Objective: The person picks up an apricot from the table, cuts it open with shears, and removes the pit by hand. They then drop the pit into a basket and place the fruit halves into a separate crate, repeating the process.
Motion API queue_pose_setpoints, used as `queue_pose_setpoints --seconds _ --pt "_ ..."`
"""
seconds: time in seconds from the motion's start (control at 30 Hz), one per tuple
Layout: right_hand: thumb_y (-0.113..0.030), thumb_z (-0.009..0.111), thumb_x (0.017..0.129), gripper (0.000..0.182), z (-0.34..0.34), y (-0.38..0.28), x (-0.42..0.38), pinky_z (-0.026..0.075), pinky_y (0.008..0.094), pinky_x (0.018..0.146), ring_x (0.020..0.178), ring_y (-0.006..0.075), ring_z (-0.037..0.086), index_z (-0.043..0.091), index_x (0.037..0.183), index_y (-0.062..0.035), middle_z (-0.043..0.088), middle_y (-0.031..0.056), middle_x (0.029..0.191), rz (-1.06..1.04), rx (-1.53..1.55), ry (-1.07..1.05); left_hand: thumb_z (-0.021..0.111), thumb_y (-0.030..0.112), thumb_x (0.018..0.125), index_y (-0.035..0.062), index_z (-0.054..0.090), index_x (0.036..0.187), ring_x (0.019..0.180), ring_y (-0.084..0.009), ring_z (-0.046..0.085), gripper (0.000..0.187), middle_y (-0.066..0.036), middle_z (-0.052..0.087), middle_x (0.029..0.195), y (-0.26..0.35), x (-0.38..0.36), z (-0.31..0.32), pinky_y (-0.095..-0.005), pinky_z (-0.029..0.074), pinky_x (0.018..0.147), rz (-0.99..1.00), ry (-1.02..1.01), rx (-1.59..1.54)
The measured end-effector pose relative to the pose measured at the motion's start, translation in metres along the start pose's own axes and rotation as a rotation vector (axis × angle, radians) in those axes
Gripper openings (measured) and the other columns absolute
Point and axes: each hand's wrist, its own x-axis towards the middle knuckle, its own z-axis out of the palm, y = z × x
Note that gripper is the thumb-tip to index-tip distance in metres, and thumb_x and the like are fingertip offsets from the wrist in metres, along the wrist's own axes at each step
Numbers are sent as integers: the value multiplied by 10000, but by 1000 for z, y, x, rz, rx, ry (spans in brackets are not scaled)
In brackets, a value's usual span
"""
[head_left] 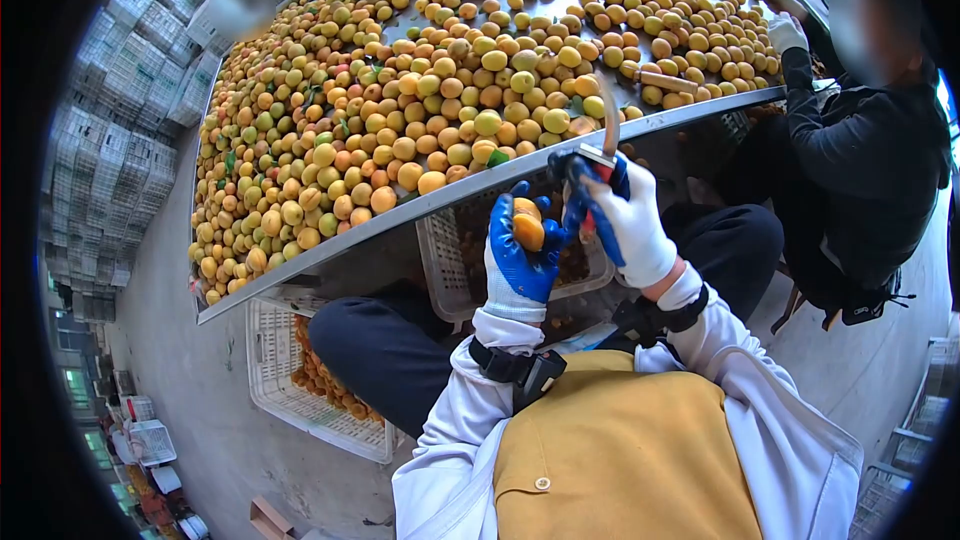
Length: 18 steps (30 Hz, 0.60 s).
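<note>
My left hand (522,258), in a white glove with blue coating, holds an orange-yellow apricot (528,226) that looks split. Close to its right, my right hand (625,215), gloved the same way, is closed around a dark tool (598,157) with a red part and a curved, light-coloured piece rising from it. The exact shape of the tool is hard to make out. Both hands are just in front of the metal edge (465,192) of a sorting table, which is heaped with many apricots (400,120).
A white crate (262,365) with orange fruit halves stands on the floor at lower left; another crate (440,265) is under the table edge. A co-worker (860,160) sits at the right, gloved hand on the table. Stacked crates (110,170) line the left.
</note>
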Motion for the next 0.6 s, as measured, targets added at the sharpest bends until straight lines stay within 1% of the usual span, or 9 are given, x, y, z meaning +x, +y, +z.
queue_pose_setpoints --seconds 0.03,0.07,0.1,0.17,0.2,0.23,0.37,0.43,0.6 --pt "-180 698 979 264 1 -3 6 431 200 489 589 49 572 681 1183 -13 654 6 793 -8 120 -10 576 349 1047 85 602 1301 1023 -218 682 368 -94 672 1141 -1 -4 7 -347 613 760 8 -28 100" --pt "-183 706 977 262 0 -9 9 435 204 492 585 54 573 685 1172 -8 648 3 781 20 125 -6 586 333 1044 83 603 1295 944 -200 693 354 -85 674 1100 -3 -7 12 -323 612 697 17 -56 200" --pt "-187 713 975 261 0 -14 10 438 209 495 581 59 573 689 1160 -4 642 0 769 48 129 -3 586 333 1044 83 603 1295 944 -200 693 354 -85 674 1100 -3 -9 13 -323 612 697 15 -59 200" --pt "-181 720 970 246 -1 -16 10 439 212 497 576 57 569 697 1138 -3 636 -3 761 38 56 8 593 312 1041 83 610 1282 764 -182 675 333 -83 677 1054 2 -10 14 -334 605 679 57 -35 293" --pt "-175 726 966 230 1 -16 9 439 214 500 571 54 564 705 1115 -1 631 -6 753 33 -12 16 606 303 1035 77 611 1277 651 -175 638 331 -83 678 1022 10 -16 28 -338 594 639 97 88 302" --pt "-164 738 956 199 3 -17 6 430 216 504 573 48 552 713 1070 -3 619 -17 741 22 -54 30 605 308 1036 63 608 1283 653 -170 640 348 -82 674 1000 21 -16 29 -331 582 609 238 -41 263" --pt "-151 737 957 162 -7 7 2 403 212 498 566 30 516 702 999 1 589 -38 697 -33 -183 23 625 277 1030 34 656 1228 706 -162 643 315 -70 655 985 93 -15 54 -300 555 574 849 65 675" --pt "-165 742 956 180 -10 12 2 401 212 491 559 28 514 694 982 7 584 -40 695 -22 -194 25 640 265 1020 30 675 1201 732 -156 640 299 -72 650 983 145 1 30 -296 554 560 1059 96 889" --pt "-162 737 956 175 -12 14 5 416 212 505 567 29 518 699 992 5 590 -35 702 -86 -268 40 654 265 1007 40 675 1197 707 -141 600 295 -47 613 921 204 -25 42 -282 532 494 927 285 888"
